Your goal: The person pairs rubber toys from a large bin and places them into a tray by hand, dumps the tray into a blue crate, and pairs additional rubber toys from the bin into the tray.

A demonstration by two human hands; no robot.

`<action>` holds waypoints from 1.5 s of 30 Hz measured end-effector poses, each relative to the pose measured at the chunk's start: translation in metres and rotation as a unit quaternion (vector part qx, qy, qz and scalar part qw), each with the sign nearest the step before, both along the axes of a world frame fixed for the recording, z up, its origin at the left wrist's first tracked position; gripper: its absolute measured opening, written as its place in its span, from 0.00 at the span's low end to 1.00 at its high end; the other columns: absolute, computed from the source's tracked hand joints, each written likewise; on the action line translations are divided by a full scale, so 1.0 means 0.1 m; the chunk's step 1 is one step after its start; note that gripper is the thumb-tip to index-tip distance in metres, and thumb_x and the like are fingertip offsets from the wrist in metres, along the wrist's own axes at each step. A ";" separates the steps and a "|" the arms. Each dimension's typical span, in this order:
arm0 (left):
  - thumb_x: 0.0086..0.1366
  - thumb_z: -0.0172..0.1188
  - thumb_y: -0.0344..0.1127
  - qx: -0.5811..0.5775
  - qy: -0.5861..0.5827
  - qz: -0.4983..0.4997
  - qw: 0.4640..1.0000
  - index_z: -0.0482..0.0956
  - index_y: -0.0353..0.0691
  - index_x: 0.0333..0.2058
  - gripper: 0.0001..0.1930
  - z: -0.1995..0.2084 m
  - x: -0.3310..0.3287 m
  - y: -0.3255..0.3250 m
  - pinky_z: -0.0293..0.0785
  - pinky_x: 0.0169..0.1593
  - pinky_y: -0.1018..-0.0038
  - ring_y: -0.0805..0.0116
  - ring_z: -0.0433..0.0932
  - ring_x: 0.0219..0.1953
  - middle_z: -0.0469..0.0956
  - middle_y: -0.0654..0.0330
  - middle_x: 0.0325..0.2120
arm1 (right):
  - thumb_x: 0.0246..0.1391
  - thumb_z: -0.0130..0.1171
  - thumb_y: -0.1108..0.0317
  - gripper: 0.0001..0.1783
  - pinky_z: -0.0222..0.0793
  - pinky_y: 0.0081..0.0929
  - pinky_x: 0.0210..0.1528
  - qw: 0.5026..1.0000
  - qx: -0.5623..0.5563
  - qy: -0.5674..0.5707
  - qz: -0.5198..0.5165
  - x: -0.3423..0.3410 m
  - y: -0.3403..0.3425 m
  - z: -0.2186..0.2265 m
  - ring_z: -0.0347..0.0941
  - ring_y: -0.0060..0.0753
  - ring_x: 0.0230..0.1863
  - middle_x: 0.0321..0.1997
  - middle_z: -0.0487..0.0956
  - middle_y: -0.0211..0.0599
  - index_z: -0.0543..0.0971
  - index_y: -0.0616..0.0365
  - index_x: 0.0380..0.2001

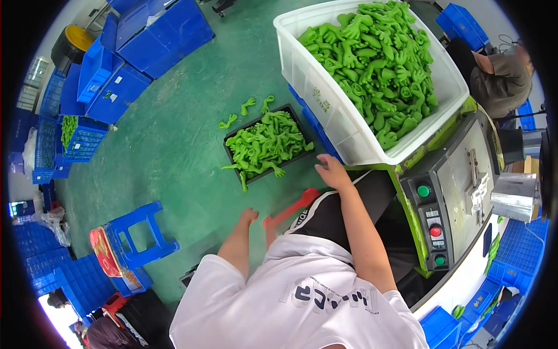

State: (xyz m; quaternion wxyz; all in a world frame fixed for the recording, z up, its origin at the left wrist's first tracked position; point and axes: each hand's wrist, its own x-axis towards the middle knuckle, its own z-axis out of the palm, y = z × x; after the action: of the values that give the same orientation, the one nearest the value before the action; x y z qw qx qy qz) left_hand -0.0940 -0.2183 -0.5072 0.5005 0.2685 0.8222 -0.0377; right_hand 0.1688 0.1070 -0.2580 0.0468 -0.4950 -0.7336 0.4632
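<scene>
On the green floor ahead of me sits a black tray (pixel 228 143) heaped with green rubbery pieces (pixel 270 139) shaped like little arms with hands. My right hand (pixel 332 172) is just off the tray's near right corner, fingers apart and nothing in them. Lower and to the left, my left hand (pixel 250 215) hangs over the floor, apart from the tray; its fingers are too small and foreshortened to make out. A large white bin (pixel 317 96) at the right is piled high with the same green pieces (pixel 378 64).
Several loose green pieces (pixel 228 121) lie beyond the tray. Near my legs is a red plastic bar-like part (pixel 293 206). A machine with a button panel (pixel 431 215) stands right, a blue stool (pixel 142 235) left. Blue crates (pixel 165 41) line the left; another person (pixel 503 81) is far right.
</scene>
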 end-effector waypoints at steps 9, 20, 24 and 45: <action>0.59 0.54 0.43 0.023 -0.094 0.045 0.994 0.83 0.37 0.43 0.19 0.01 0.42 -0.21 0.75 0.50 0.57 0.41 0.80 0.47 0.80 0.38 0.43 | 0.55 0.60 0.63 0.18 0.72 0.43 0.53 0.985 0.113 0.007 0.132 0.08 -0.17 0.10 0.76 0.53 0.50 0.46 0.79 0.50 0.78 0.58 0.48; 0.65 0.52 0.45 0.256 -0.074 -0.017 0.964 0.80 0.39 0.48 0.20 0.23 0.30 1.05 0.75 0.49 0.57 0.43 0.80 0.46 0.81 0.41 0.42 | 0.56 0.58 0.71 0.13 0.74 0.38 0.46 0.961 0.243 0.109 0.081 0.53 -1.09 1.22 0.77 0.50 0.45 0.43 0.79 0.45 0.79 0.58 0.45; 0.65 0.53 0.44 0.291 -0.079 -0.019 0.953 0.80 0.39 0.48 0.19 0.46 0.73 1.01 0.75 0.49 0.59 0.47 0.81 0.44 0.83 0.46 0.42 | 0.56 0.58 0.76 0.12 0.75 0.31 0.43 0.942 0.289 0.170 0.019 0.86 -1.46 1.45 0.77 0.44 0.42 0.42 0.79 0.43 0.79 0.59 0.44; 0.62 0.61 0.44 0.183 -0.172 -0.012 0.968 0.84 0.35 0.46 0.20 0.97 1.76 0.47 0.77 0.43 0.58 0.54 0.82 0.38 0.84 0.45 0.36 | 0.60 0.59 0.74 0.12 0.74 0.23 0.36 0.939 0.099 0.317 -0.086 1.76 -1.20 1.28 0.78 0.27 0.36 0.39 0.79 0.36 0.79 0.59 0.47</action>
State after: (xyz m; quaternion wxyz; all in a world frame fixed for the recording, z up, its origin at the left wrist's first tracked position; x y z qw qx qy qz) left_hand 0.0818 -0.1716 -0.4104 0.5763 0.3677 0.7132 0.1549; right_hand 0.3443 -0.0130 -0.1301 0.3649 -0.3763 -0.6777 0.5157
